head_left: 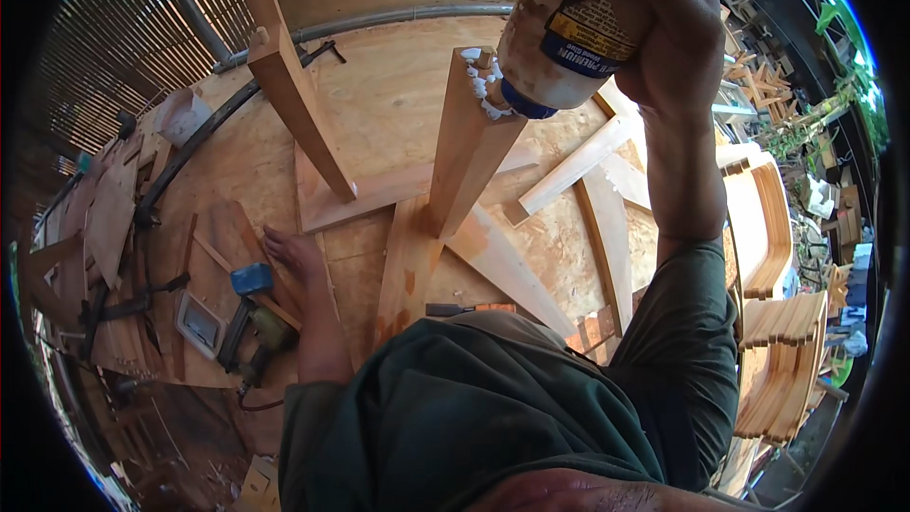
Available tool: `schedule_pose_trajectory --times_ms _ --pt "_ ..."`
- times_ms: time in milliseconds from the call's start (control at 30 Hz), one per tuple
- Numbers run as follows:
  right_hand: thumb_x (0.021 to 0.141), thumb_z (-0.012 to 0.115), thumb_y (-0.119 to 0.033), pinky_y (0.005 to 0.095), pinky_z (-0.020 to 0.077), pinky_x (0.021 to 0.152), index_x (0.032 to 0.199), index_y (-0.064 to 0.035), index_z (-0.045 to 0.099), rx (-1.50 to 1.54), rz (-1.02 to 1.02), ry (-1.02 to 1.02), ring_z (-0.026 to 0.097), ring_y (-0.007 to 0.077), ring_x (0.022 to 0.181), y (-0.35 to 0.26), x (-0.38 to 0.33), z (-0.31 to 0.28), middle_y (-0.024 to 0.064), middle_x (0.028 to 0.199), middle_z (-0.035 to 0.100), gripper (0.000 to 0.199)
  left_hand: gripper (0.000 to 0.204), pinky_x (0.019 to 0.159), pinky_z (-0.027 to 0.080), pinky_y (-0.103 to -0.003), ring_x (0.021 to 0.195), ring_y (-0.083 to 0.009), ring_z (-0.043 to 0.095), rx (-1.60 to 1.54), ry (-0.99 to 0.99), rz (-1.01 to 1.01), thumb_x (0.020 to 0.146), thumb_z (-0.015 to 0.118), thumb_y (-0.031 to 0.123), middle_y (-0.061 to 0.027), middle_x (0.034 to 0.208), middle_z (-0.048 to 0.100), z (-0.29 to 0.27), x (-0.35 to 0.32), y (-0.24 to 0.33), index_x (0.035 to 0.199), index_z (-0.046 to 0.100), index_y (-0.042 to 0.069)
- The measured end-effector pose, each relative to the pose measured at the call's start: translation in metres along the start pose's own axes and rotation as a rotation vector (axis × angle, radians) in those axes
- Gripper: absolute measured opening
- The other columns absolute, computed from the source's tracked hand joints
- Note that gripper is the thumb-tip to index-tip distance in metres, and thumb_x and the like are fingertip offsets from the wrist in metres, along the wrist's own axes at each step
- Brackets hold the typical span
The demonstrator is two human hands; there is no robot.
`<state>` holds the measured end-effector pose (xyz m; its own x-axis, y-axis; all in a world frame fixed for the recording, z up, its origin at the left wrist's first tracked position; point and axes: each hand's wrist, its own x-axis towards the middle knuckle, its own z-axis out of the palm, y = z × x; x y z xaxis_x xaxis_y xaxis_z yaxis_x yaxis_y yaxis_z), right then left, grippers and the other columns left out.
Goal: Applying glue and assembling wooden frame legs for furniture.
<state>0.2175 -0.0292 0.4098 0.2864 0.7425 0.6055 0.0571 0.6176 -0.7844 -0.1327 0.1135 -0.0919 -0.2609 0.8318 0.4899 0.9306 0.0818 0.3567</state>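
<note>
My right hand (664,47) is wrapped around a large wood glue bottle (559,47), tipped with its blue cap end down. That end meets the top of an upright wooden post (469,147), where thick white glue (482,87) lies in blobs around the edge and a small tenon. To the left, my left hand (294,254) rests low with its fingers stretched out, holding nothing, by some wooden strips (248,232). A second post (294,85) with tenons at its top stands farther left, joined to or standing on a pale wooden piece (370,197).
A dark green nail gun (273,330) and a blue block (251,278) lie below my left hand. Near my body is a chisel (469,309). A long bar clamp (194,147) and a white bucket (182,117) sit at left. Stacked curved wooden parts (782,351) stand at right.
</note>
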Motion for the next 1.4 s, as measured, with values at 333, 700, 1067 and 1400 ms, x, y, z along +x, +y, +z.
schedule_pose_trajectory --times_ms 333,700,1067,1400 --pt "0.085 0.08 -0.024 0.0358 0.0602 0.07 0.116 0.0062 0.059 0.633 -0.308 -0.574 0.071 0.0246 0.084 0.038 0.026 -0.017 0.0146 0.096 0.069 0.047 0.064 0.115 0.034 -0.052 0.132 -0.0483 0.043 0.013 0.018 0.013 0.086 0.057 0.002 -0.0314 0.136 0.047 0.004 0.0 -0.001 0.145 0.035 -0.006" --pt "0.085 0.081 -0.023 0.0368 0.0605 0.068 0.116 0.0059 0.057 0.707 -0.23 -0.514 0.071 0.0248 0.083 0.055 0.036 -0.035 0.0153 0.096 0.068 0.049 0.064 0.117 0.032 -0.052 0.13 -0.0475 0.045 0.001 0.016 0.003 0.085 0.057 0.002 -0.0312 0.135 0.047 0.0 0.004 0.005 0.144 0.036 -0.008" --pt "0.086 0.079 -0.022 0.036 0.0594 0.068 0.114 0.0053 0.058 0.006 0.013 0.052 0.07 0.0237 0.081 0.003 0.007 -0.005 0.014 0.095 0.067 0.044 0.064 0.111 0.037 -0.052 0.127 -0.0462 0.047 0.019 0.022 -0.009 0.086 0.057 0.002 -0.0294 0.134 0.049 0.004 -0.001 -0.001 0.146 0.036 -0.006" --pt "0.087 0.078 -0.022 0.0359 0.0586 0.068 0.111 0.0048 0.059 0.056 0.056 0.099 0.07 0.0228 0.08 0.016 0.007 -0.01 0.0133 0.094 0.067 0.041 0.064 0.112 0.035 -0.051 0.124 -0.045 0.048 0.008 0.016 -0.021 0.085 0.056 0.001 -0.0289 0.13 0.051 0.001 0.0 0.003 0.145 0.037 -0.006"
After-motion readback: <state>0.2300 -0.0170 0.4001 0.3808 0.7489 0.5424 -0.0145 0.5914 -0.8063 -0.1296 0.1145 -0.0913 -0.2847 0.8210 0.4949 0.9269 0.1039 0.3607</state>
